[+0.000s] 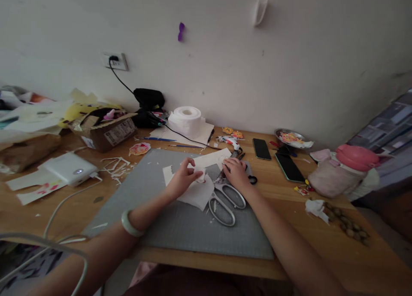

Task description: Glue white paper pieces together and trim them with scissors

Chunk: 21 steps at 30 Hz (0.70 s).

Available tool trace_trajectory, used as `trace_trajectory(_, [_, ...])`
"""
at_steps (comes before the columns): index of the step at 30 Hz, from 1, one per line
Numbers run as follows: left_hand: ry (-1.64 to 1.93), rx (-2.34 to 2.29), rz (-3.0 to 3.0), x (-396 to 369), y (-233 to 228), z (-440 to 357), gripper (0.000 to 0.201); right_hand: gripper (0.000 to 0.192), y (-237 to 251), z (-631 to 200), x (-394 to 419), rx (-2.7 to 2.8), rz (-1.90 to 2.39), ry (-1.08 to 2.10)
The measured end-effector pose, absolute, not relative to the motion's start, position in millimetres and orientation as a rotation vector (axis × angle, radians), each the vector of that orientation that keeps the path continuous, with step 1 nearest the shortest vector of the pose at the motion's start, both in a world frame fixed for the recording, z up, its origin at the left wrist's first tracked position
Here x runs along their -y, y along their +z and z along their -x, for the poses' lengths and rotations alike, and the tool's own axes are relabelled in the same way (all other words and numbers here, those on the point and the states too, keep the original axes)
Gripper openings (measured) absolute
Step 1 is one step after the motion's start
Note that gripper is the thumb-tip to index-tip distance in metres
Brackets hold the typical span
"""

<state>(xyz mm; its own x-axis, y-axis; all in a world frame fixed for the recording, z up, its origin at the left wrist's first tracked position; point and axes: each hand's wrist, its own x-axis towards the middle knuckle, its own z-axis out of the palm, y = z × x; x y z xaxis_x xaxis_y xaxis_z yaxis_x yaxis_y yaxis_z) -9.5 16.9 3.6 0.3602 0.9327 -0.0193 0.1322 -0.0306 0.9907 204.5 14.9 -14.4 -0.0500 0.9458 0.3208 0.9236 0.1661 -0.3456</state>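
Note:
My left hand (184, 178) is closed in a pinch on a small white paper cutout (201, 176) with a bit of colour at its edge. Below it, a cut white paper sheet (196, 196) lies on the grey cutting mat (180, 231). My right hand (236, 172) has its fingers curled and closed at the edge of another white paper strip (210, 157); what is between the fingertips is hidden. Just under that hand, grey-handled scissors (222, 208) rest on the mat. A white and dark tool (232, 143) lies behind my right hand.
A toilet paper roll (185, 122) and a cardboard box (104, 130) stand by the wall. Left are a white power bank (73, 169) with a cable and paper scraps (117, 167). To the right lie two phones (261, 149), a bowl (291, 138) and a pink-lidded bottle (341, 171).

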Motion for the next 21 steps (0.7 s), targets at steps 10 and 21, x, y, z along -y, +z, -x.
trace_trajectory(10, [0.857, -0.995, -1.641, -19.5, -0.9, 10.7, 0.023, 0.022, -15.7, -202.5, -13.4, 2.001, 1.836, 0.072])
trace_trajectory(21, [0.851, -0.985, -1.547, -18.0, 2.4, 8.6, 0.029, 0.028, -15.2, -201.6, -14.9, 1.989, 1.756, 0.045])
